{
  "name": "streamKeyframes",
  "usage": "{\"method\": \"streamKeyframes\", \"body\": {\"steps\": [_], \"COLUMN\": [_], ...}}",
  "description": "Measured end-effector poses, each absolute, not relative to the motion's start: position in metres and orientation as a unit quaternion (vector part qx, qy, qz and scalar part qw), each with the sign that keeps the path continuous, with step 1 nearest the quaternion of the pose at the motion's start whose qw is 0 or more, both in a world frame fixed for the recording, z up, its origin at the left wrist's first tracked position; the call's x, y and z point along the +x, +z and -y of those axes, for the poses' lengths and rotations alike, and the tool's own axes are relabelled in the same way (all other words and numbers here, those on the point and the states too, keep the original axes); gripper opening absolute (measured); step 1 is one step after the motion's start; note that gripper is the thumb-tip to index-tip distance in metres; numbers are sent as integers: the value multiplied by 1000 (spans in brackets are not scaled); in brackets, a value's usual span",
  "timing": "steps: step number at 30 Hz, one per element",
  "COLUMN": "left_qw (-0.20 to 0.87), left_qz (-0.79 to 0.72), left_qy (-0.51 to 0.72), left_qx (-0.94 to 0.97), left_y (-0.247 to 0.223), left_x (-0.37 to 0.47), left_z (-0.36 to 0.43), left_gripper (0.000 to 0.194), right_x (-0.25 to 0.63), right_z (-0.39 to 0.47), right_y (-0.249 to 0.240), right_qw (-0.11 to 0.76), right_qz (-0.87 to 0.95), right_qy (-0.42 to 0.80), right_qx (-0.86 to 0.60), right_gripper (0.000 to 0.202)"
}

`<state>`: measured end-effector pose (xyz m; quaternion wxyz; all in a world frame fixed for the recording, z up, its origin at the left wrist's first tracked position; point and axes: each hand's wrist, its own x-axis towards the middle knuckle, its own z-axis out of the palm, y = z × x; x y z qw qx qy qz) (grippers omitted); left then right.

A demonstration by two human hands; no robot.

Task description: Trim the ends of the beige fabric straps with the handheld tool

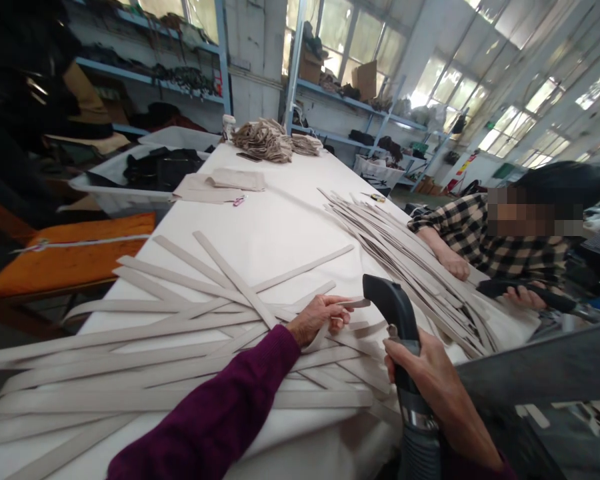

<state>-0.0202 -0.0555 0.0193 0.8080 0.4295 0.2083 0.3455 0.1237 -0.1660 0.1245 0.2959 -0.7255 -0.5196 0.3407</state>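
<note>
My left hand (319, 317) pinches the end of a beige fabric strip (356, 303) between thumb and fingers. The strip's tip reaches the mouth of a black vacuum nozzle (396, 301). Wrapped round the nozzle's handle is my right hand (430, 368), its thumb by a small metal part. A ribbed hose (420, 447) runs down from a metal clamp below the grip. Many similar loose strips (180, 337) lie crossed over the white table (280, 220), under and left of my left hand.
Across the table, a co-worker (500, 247) in a checked shirt rests one hand by a long bundle of strips (405, 267) and holds another black nozzle (520, 293). Purple-handled scissors (239, 200) lie near folded fabric (215, 187). An orange-covered chair (75, 257) and plastic bins (115, 193) stand left.
</note>
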Motion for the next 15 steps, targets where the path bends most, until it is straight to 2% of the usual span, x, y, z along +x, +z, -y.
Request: {"method": "streamKeyframes", "body": {"steps": [9, 15], "left_qw": [747, 686], "left_qz": [-294, -342], "left_qy": [402, 420], "left_qx": [440, 485], "left_y": [18, 18], "left_x": [-18, -18], "left_z": [53, 51], "left_gripper": [22, 19], "right_x": [128, 127], "right_z": [188, 208], "right_y": [123, 124], "right_qw": [251, 218], "right_qz": [510, 530], "right_qy": [326, 312], "right_qx": [-756, -758], "right_gripper": [24, 24]}}
